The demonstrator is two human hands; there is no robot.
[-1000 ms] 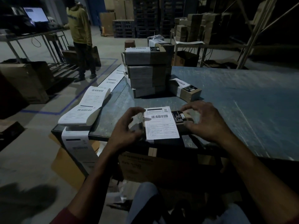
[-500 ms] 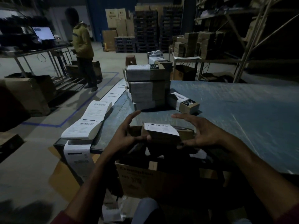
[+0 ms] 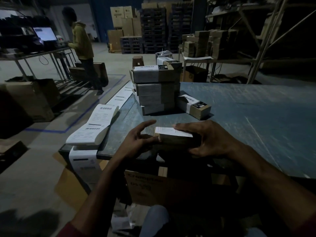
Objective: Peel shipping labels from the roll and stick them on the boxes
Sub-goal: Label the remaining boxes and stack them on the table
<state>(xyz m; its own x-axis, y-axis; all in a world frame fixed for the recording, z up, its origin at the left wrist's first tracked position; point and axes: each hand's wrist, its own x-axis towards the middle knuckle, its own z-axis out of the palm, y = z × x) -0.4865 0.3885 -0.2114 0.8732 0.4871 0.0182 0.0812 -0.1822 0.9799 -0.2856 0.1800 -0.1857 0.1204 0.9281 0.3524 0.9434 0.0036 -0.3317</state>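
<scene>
While both hands grip one labelled box (image 3: 174, 138) — right hand (image 3: 210, 139) wrapped round it, left hand (image 3: 138, 141) pinching its end (index finger raised) — four boxes sit stacked (image 3: 157, 89) behind. One more box (image 3: 195, 106) lies beside the stack.

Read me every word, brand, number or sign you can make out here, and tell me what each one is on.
"Crompton", dim and only partly legible: carton below the table edge.
Carton's lower lines: too dark to read.
Label on the held box: too blurred.
Fan-folded label strip: barcodes only, print too small.
Stacked boxes and single box: labels too small.
Monitor: unreadable.
</scene>
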